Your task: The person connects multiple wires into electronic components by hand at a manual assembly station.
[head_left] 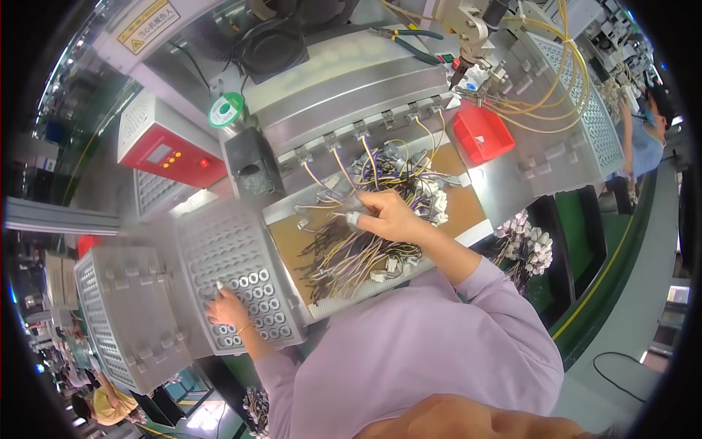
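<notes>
My left hand (228,310) reaches down onto a grey tray (212,252) with rows of pockets, its fingertips bent together among metal-rimmed ring parts (263,305). Whatever they pinch is too small to see. Over a pile of wire leads (351,257), yellow, black, purple and white with pale connectors, hovers my right hand (393,217). Its thumb and forefinger, in pale finger cots, curl toward each other near the wire ends; what lies between them is blurred. The pile rests on a brown board (291,252). Several leads hang from small metal clamps (329,140) on the machine's front edge.
A red bin (482,136) sits right of the clamps, below a soldering head (472,44) with looping yellow cables. At left stand a solder spool (227,110), a black holder (252,164) and a red-and-white control box (172,143). Pliers (413,42) lie at the back.
</notes>
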A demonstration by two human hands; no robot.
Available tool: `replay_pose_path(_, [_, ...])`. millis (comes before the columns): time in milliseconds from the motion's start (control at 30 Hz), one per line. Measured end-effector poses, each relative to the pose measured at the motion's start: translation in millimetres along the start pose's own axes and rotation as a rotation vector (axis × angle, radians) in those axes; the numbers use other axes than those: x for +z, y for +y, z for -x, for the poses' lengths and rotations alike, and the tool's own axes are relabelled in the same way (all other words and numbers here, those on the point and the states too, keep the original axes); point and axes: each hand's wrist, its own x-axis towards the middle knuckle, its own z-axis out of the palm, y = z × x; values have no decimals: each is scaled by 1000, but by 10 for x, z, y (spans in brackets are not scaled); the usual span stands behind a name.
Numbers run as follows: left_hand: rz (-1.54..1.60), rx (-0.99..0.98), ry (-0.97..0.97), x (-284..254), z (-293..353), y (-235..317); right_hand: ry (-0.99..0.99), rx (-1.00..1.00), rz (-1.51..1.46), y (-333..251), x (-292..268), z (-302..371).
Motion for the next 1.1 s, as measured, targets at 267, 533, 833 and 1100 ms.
replay_pose_path(267, [116,73,-110,45,10,-50,6,-39,51,-56,80,-5])
replay_pose_path(533, [76,116,-135,-77,2,41,53,-46,54,-120,58,15])
replay_pose_path(833, [1907,-30,-1058,-1441,557,1322,-23,-63,73,-37,150,-37])
replay_pose_path(1100, [1886,200,-1272,-1636,868,1757,41,79,-188,-205,149,35])
